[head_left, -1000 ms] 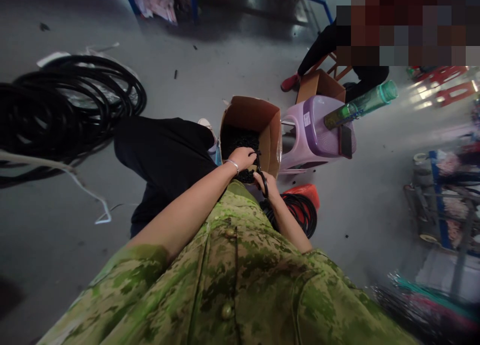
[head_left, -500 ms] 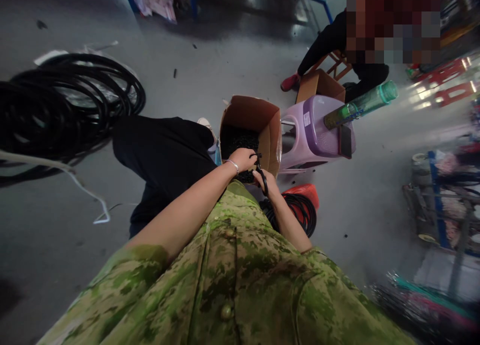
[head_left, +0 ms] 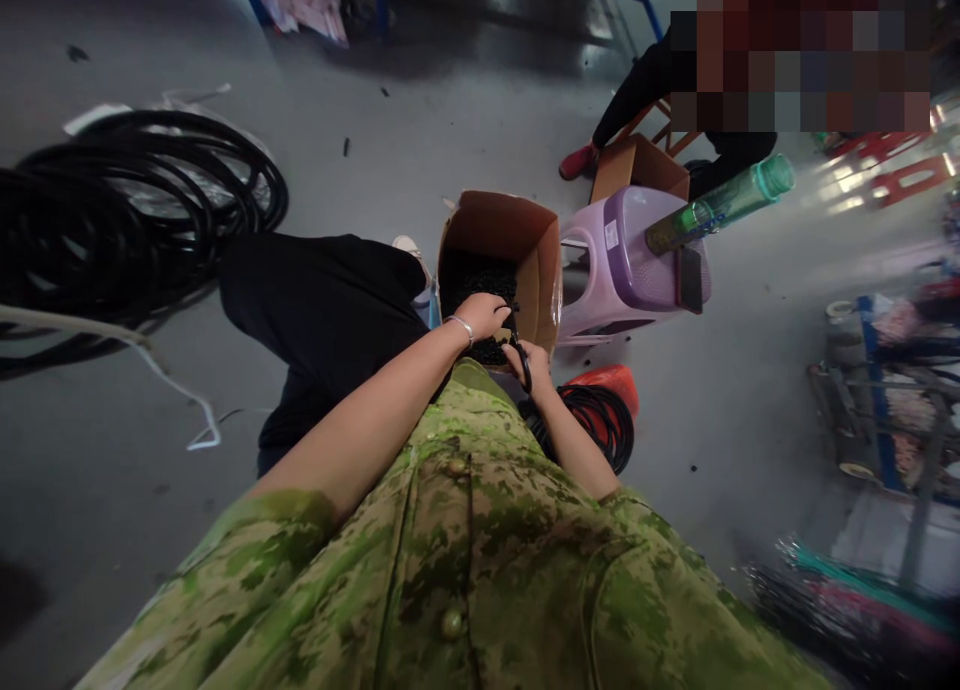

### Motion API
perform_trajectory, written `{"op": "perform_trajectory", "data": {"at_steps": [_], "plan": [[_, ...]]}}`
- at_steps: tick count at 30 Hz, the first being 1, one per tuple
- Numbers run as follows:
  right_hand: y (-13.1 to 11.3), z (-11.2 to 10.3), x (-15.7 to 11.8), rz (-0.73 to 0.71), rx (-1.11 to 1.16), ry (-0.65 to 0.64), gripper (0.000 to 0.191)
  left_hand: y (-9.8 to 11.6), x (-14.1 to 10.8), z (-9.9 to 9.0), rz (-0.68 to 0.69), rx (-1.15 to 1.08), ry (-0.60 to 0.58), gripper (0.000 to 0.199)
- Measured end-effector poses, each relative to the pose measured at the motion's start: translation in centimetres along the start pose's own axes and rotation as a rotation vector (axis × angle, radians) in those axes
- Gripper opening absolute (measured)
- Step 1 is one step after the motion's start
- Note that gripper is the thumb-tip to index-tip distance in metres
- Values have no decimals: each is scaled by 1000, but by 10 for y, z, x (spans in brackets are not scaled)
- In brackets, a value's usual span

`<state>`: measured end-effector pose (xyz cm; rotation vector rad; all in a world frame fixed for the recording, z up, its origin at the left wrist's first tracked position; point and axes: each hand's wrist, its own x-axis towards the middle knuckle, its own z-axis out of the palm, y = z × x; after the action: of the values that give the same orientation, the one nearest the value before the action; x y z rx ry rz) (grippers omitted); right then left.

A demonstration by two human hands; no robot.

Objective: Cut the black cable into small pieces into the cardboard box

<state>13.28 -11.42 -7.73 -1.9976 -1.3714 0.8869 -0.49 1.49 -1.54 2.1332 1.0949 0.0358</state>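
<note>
Over the near side of an open cardboard box (head_left: 517, 218), my two hands are close together. My right hand (head_left: 537, 358) is closed around black-handled scissors (head_left: 526, 374), whose blades point up toward the left fingertips and hardly show. My left hand (head_left: 481, 316), a silver bracelet at its wrist, is closed with thumb and fingers pinched on a small black piece, mostly hidden by the fingers. Inside the box lies a heap of small black pieces (head_left: 484, 275), too small to tell their kind.
Right of the box stands a purple plastic stool (head_left: 626, 235) bearing a green-tinted bottle (head_left: 720, 210) and a dark phone-like slab (head_left: 689, 282). Coiled black hose (head_left: 187, 160) lies at left; another black coil (head_left: 611, 425) rests on a red bag (head_left: 624, 385). A person (head_left: 637, 90) sits beyond.
The left hand has shifted slightly left and away from the scissors. The black piece that stuck out past its fingertips shows less now. The right hand still holds the scissors.
</note>
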Motion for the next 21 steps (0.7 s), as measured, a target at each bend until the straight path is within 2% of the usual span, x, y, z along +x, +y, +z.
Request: {"op": "perform_trajectory", "data": {"at_steps": [5,11,14,17,21], "plan": [[4,7,3,0,2,48,49,0,1,3,-82,-161,48,33],[8,13,9,34,1,91,49,3,1,9,-340,-665,-3,21],[10,12,9,43,0,88,48,5,0,9,-405,-815,-1,17],[8,10,9,14,-10,103,47,5,0,10,-404,-830,45,17],[0,6,6,29,13,96,48,1,2,11,-327,-703,98,22]]}}
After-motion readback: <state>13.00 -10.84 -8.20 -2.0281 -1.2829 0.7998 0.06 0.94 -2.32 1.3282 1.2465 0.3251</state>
